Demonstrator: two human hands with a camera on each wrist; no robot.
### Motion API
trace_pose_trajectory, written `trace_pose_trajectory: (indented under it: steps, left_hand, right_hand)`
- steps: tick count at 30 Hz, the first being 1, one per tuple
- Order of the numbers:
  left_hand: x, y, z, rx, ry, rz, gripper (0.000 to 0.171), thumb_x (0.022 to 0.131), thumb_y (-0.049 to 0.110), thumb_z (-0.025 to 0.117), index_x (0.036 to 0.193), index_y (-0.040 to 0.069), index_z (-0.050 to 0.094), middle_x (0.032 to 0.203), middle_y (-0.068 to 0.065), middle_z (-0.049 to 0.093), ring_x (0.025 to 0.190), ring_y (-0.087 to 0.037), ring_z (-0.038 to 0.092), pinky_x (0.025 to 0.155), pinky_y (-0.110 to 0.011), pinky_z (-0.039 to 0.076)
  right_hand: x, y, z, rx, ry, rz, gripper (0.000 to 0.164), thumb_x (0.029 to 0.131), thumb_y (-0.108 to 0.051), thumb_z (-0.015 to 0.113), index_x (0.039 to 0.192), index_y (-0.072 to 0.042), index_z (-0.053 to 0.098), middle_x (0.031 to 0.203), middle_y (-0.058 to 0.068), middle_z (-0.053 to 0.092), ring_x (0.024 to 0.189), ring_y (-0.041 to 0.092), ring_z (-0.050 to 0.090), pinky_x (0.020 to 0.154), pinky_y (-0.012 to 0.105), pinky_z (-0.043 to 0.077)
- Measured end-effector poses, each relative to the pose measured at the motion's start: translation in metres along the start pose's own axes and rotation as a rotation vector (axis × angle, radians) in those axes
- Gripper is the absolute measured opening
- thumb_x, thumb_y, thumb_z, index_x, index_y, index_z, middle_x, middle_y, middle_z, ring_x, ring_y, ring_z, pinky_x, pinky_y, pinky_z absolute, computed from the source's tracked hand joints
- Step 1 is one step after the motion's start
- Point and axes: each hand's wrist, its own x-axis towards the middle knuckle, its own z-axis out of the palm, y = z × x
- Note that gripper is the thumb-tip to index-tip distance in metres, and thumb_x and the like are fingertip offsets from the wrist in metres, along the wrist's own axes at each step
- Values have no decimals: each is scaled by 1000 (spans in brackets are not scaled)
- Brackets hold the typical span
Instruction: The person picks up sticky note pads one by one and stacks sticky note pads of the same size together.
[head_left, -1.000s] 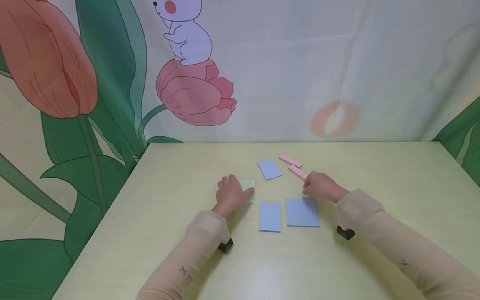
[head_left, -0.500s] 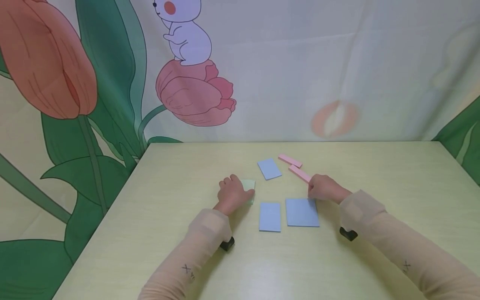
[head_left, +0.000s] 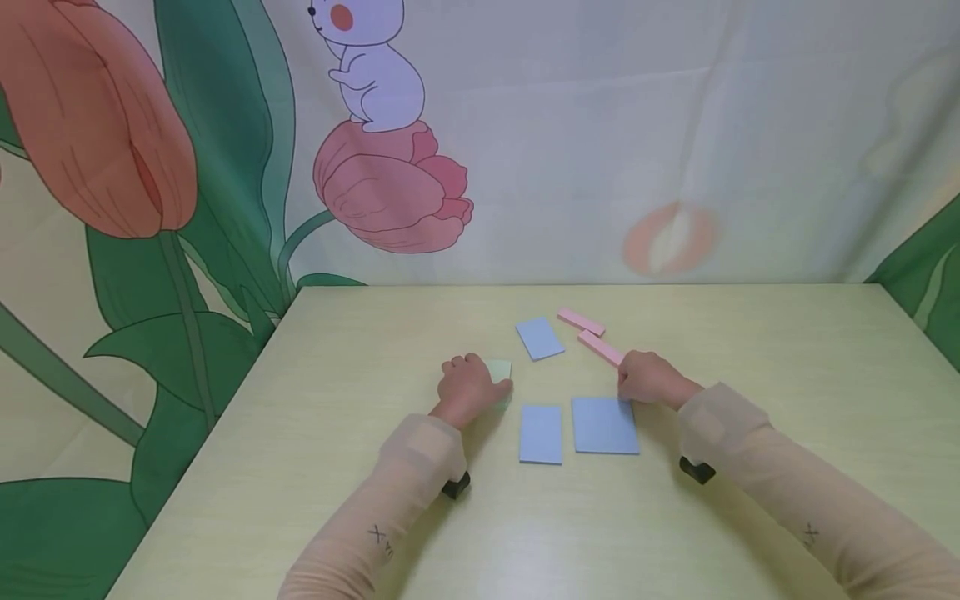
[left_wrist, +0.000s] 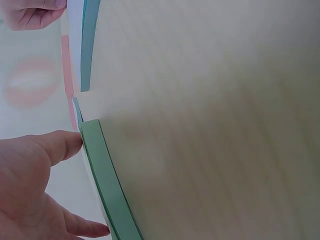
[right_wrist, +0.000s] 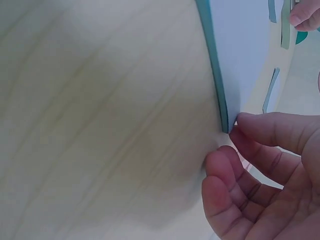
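In the head view, my left hand (head_left: 467,390) rests over a flat light-green piece (head_left: 498,372), covering much of it. The left wrist view shows two spread digits touching the upper edge of the green piece (left_wrist: 107,175). My right hand (head_left: 651,377) is at the top right corner of a flat blue square (head_left: 604,427). Seen from the right wrist, thumb and index finger pinch the corner of the blue square (right_wrist: 240,55), and the other fingers curl beneath. A blue rectangle (head_left: 540,434) lies just left of the square.
Behind the hands lie a tilted blue rectangle (head_left: 539,337) and two pink strips (head_left: 581,321), the nearer one ending beside the right hand. The pale wooden table (head_left: 360,358) ends at a hanging printed cloth (head_left: 555,167) with tulips and a white animal.
My right hand has moved slightly right and down, from the pink strip's end to the blue square's corner. The left hand has shifted slightly right over the green piece.
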Motion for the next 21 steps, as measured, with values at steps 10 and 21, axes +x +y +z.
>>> trace_pose_trajectory:
  steps: [10, 21]
  left_hand:
    - [-1, 3, -1, 43, -7, -2, 74, 73, 56, 60, 114, -4, 43, 105, -17, 47, 94, -26, 41, 62, -30, 41]
    - [-1, 4, -1, 115, -14, 0, 80, 73, 57, 59, 116, -7, 41, 103, -16, 43, 93, -25, 41, 65, -28, 42]
  right_hand:
    - [1, 0, 1, 6, 5, 9, 6, 78, -3, 57, 73, -2, 60, 64, 2, 51, 56, 12, 44, 49, 21, 36]
    - [0, 0, 1, 7, 0, 7, 6, 78, -2, 56, 73, -2, 60, 64, 2, 51, 56, 12, 44, 50, 21, 36]
